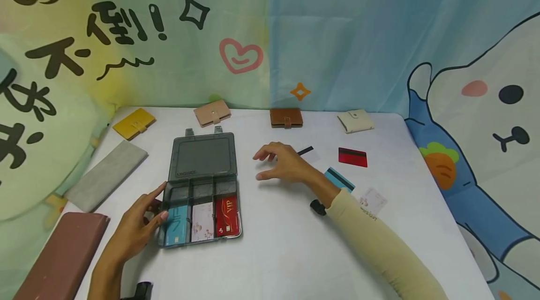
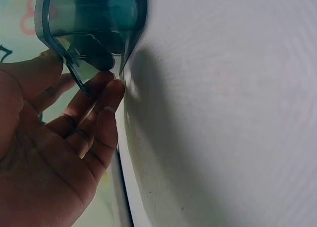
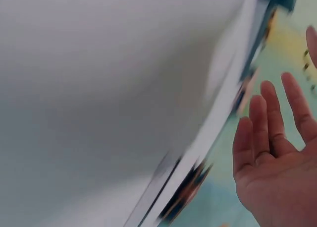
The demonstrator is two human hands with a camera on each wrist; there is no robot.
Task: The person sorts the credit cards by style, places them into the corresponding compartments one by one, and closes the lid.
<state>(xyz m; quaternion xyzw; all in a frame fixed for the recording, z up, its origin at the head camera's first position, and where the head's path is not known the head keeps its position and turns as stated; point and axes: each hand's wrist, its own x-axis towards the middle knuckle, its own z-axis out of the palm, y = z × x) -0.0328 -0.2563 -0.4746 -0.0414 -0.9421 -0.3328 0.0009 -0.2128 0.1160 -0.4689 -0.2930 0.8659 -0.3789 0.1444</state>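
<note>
A grey see-through plastic box lies on the table with its lid folded back. Its front compartments hold a blue card, a pale patterned card and a red VIP card; the back ones hold none. At the box's left side, my left hand grips the wall between thumb and fingers, seen close in the left wrist view. My right hand hovers right of the box, fingers spread and nothing held. Partly behind it lies a card with a black stripe.
Loose on the right lie a red card, a blue card and a pale card. Along the back are yellow, beige, brown and cream wallets. A grey slab and a reddish-brown case lie left.
</note>
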